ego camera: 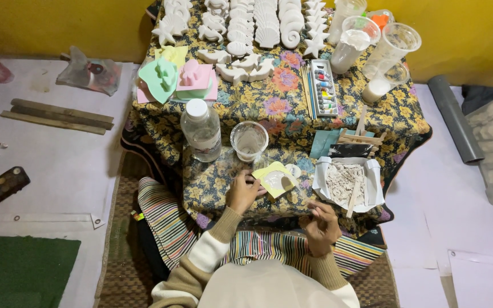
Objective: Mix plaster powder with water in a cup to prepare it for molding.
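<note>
fingers of left hand touch soft yellow mould.

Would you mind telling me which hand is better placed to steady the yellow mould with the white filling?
Left, probably. The left hand already rests at the edge of the yellow mould with white filling, while the right hand sits lower and apart from it, nearer the white tray of plaster scraps.
</note>
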